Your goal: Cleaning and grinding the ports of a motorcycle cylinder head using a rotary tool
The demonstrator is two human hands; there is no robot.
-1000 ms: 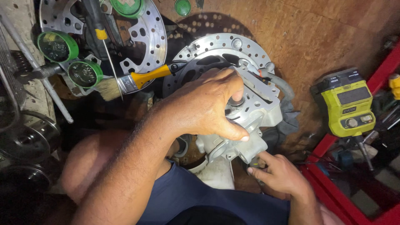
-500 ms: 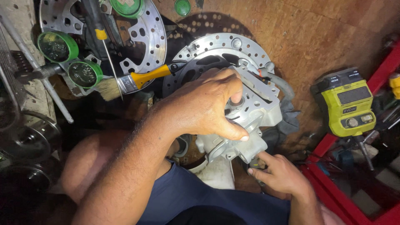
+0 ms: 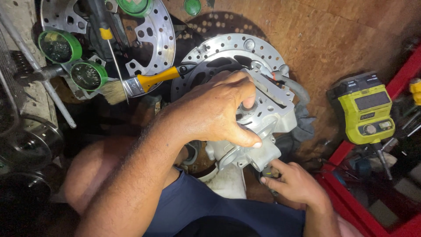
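Observation:
My left hand (image 3: 215, 112) is clamped over a grey cast-metal engine part (image 3: 263, 131), fingers wrapped across its top and thumb pressed on its lower edge. The part rests above a perforated brake disc (image 3: 228, 46) on the brown floor. My right hand (image 3: 294, 184) sits just below the part, its fingertips pinching at a small fitting on the underside; whatever is in the fingers is too small to tell. A grey hose (image 3: 298, 90) curves off the part's right side.
A yellow-handled paintbrush (image 3: 140, 83) lies left of the disc. A second brake disc (image 3: 149, 30), two green-rimmed tins (image 3: 59, 46) and a screwdriver (image 3: 107, 35) sit at the upper left. A yellow-green power-tool battery (image 3: 366, 112) stands right, beside a red tool tray (image 3: 364, 206).

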